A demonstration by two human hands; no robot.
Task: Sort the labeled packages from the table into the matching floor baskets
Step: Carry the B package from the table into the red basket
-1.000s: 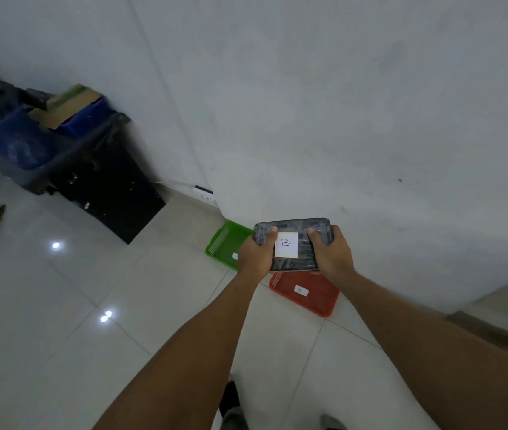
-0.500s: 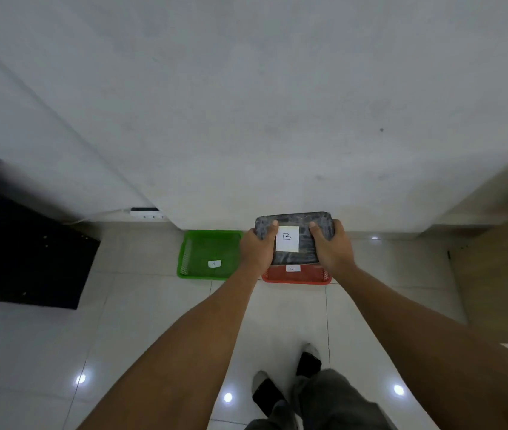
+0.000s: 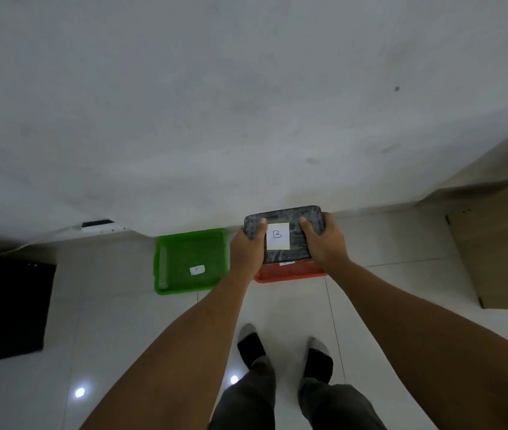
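Both hands, left hand (image 3: 246, 246) and right hand (image 3: 324, 243), closed on the short ends of a flat dark grey mottled package (image 3: 283, 226) bearing a white paper label marked B (image 3: 277, 235). The package is held above the red plastic floor basket (image 3: 290, 273), presumably its match; release not yet made. The adjacent green plastic basket (image 3: 190, 262), tagged A, appears empty. Both baskets lie against the white wall (image 3: 246, 103); tiled floor (image 3: 122, 321) in front is open, and a wooden panel (image 3: 500, 252) stands well to the right.
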